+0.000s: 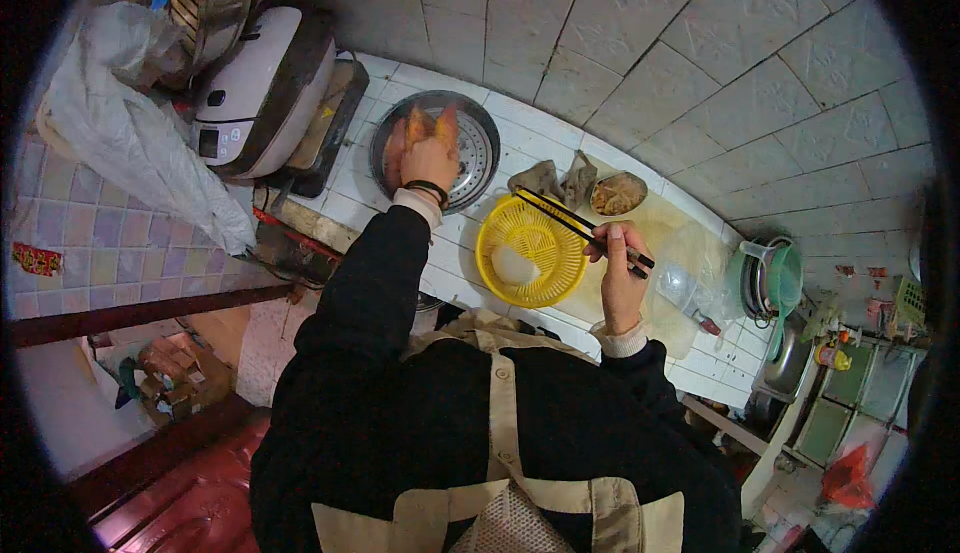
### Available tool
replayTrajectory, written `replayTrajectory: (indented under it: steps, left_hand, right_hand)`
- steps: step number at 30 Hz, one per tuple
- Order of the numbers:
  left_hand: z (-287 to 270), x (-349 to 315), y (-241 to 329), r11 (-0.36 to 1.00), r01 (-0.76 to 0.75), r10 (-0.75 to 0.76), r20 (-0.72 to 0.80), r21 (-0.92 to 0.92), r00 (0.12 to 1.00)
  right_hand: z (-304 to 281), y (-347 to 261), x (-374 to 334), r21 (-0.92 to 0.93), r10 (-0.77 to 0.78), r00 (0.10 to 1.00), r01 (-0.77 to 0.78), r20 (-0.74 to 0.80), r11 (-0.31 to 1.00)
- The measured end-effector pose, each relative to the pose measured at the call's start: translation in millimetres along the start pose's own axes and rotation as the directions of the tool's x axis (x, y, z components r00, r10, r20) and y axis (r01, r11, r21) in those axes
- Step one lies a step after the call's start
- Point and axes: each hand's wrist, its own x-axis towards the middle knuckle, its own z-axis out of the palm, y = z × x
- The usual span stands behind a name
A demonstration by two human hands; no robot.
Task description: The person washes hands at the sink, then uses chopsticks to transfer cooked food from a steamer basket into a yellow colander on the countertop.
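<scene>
My left hand (430, 165) reaches into a round metal steamer pan (483, 153) with a perforated bottom. Its fingers curl down among orange-brown sweet potatoes (394, 153) and seem closed on one, though the fingertips are hidden. In my right hand (624, 271) is a pair of black chopsticks (562, 216), slanting up and left over the rim of a yellow plastic basket (560, 288). Inside the basket lies a smooth white rounded lump (514, 266), perhaps a steamed bun.
Behind the basket are crumpled grey-brown cloths (578, 181) and a small bowl of shredded food (618, 194). A rice cooker (262, 93) stands at the left. Rightward lie a clear plastic bottle (678, 288), stacked green baskets (786, 278) and a sink (786, 358). A tiled wall (640, 53) bounds the counter.
</scene>
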Motion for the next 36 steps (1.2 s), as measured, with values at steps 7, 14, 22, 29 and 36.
replayTrajectory:
  steps: [7, 14, 22, 29, 36]
  left_hand:
    - [13, -13, 8, 0.901, -0.176, 0.392, -0.572, 0.396, 0.721]
    - [-17, -112, -132, 0.881, -0.351, 0.098, -0.602, -0.317, 0.792]
    - [20, -179, -185, 0.847, -0.035, -0.187, -0.36, -0.53, 0.914]
    - [33, -116, -100, 0.812, -0.565, 0.446, -0.466, -0.148, 0.764]
    - [54, -14, -34, 0.693, -0.591, 0.711, -0.261, 0.413, 0.653]
  right_hand:
    - [-11, -2, 2, 0.046, 0.004, 0.999, -0.002, -0.048, 0.999]
    - [6, -1, 13, 0.046, 0.01, 0.999, -0.012, 0.047, 0.999]
    - [76, 24, 50, 0.158, 0.066, 0.984, -0.093, 0.168, 0.983]
    - [83, 37, 51, 0.038, 0.04, 0.998, -0.042, 0.042, 0.998]
    - [61, 36, 25, 0.163, 0.05, 0.984, -0.021, -0.174, 0.986]
